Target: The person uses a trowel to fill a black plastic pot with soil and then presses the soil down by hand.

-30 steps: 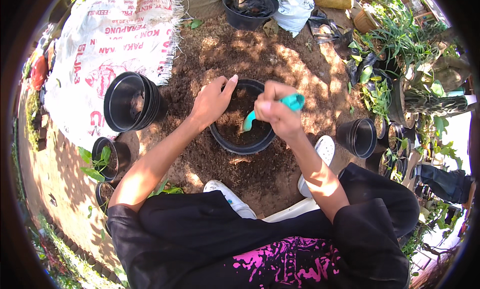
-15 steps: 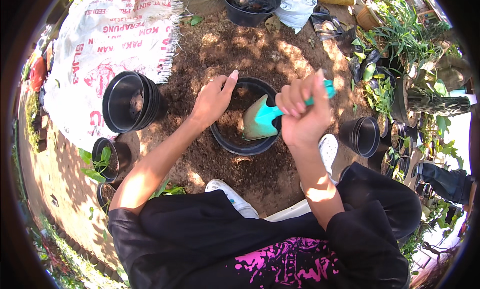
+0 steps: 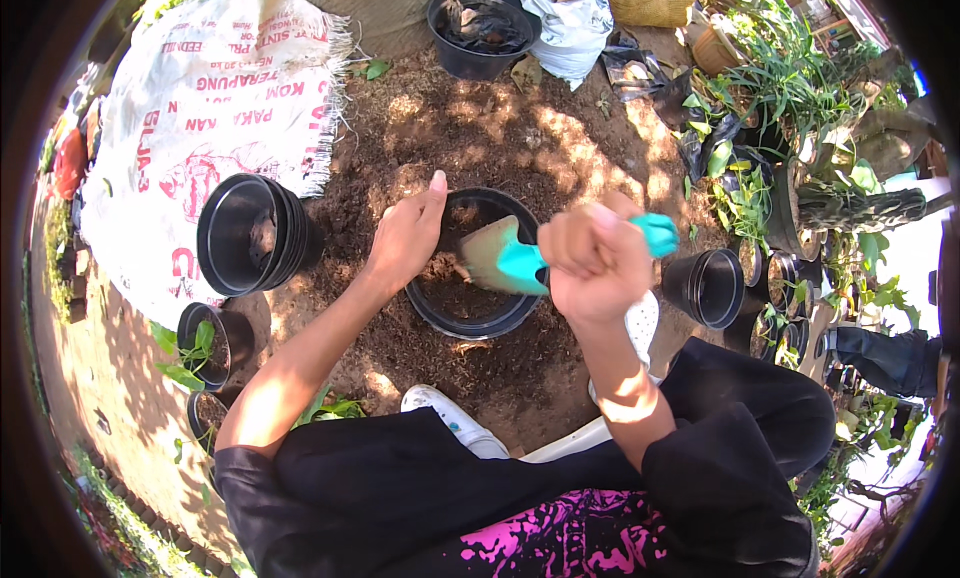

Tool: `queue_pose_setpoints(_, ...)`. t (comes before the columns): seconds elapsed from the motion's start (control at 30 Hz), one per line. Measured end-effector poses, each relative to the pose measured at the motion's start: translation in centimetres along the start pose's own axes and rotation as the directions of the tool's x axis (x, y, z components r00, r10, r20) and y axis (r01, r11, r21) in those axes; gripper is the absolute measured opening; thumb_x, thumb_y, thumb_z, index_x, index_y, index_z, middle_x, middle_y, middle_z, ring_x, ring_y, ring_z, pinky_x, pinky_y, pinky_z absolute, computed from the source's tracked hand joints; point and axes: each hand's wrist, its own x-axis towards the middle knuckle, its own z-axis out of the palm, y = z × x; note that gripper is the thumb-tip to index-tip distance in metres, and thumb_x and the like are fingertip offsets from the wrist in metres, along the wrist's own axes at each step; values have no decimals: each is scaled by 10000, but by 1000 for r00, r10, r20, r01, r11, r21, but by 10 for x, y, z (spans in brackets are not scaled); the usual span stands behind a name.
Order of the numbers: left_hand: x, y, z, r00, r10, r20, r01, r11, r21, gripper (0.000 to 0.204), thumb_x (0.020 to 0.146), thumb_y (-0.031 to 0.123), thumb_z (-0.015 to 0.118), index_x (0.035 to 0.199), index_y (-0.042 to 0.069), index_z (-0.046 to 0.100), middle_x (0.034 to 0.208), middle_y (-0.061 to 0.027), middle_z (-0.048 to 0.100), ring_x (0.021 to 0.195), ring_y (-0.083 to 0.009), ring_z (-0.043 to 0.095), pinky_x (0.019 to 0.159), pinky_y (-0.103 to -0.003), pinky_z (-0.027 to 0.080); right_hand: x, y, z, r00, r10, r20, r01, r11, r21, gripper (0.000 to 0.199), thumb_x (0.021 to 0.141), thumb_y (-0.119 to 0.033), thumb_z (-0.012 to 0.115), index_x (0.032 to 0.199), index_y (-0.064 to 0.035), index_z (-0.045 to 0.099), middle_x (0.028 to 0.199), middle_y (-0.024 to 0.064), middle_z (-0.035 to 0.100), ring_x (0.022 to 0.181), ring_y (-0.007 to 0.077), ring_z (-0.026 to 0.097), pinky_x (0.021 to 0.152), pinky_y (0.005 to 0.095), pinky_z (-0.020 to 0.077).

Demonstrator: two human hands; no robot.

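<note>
A round black pot (image 3: 473, 330) is set on the brown ground (image 3: 590, 168), in front of the white shoes (image 3: 455, 423). Some dark soil (image 3: 450, 296) is held in it. The left hand (image 3: 405, 240) is laid at the pot's left edge, with the thumb pointed away from the body; whether the rim is pinched tight cannot be told, as the fingertips are hidden. A green hand shovel (image 3: 518, 263) is gripped by its handle in the right hand (image 3: 598, 263), with the fingers wrapped around it. The two hands are apart. The blade is tilted over the inside of the pot, and its face is smeared with dirt. The handle is held out past the pot's right edge.

Soil could be flicked over the rim if the blade were pulled up too fast. The left hand could be scraped, since the tip is pointed toward its side. The pot could be tipped if its right edge were pressed down by the shovel and its left edge were held too loosely. A stack of black pots (image 3: 287, 240), placed by the right edge of the white sack (image 3: 250, 108), could be knocked over if the left hand were swung out wide.
</note>
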Motion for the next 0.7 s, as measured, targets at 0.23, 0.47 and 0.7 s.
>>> queue_pose_setpoints(0.23, 17, -16, 15, 988, 151, -37, -155, 978, -143, 783, 1099, 584, 243, 1230, -43, 694, 1032, -198, 734, 990, -294, 670, 960, -389, 475, -26, 48, -32, 999, 35, 39, -11, 866, -499, 270, 880, -37, 629, 632, -45, 523, 551, 24, 535, 489, 85, 469, 491, 281, 362)
queue_pose_setpoints(0.47, 7, -12, 13, 986, 125, -112, -136, 987, -90, 796, 1056, 648, 278, 1064, -21, 711, 980, -320, 681, 1049, -511, 626, 943, -508, 464, -16, 42, -17, 992, -113, -57, 119, 987, 112, 169, 889, 12, 590, 750, -27, 501, 560, -2, 475, 481, 71, 411, 452, 279, 278)
queue_pose_setpoints(0.7, 0, -16, 6, 991, 55, -121, -67, 994, -92, 806, 1050, 659, 267, 932, -33, 662, 985, -316, 679, 1031, -512, 625, 950, -526, 455, -10, 48, -27, 995, -104, 5, 95, 889, -448, 261, 896, -40, 596, 650, -19, 511, 560, 40, 555, 479, 85, 474, 445, 290, 345)
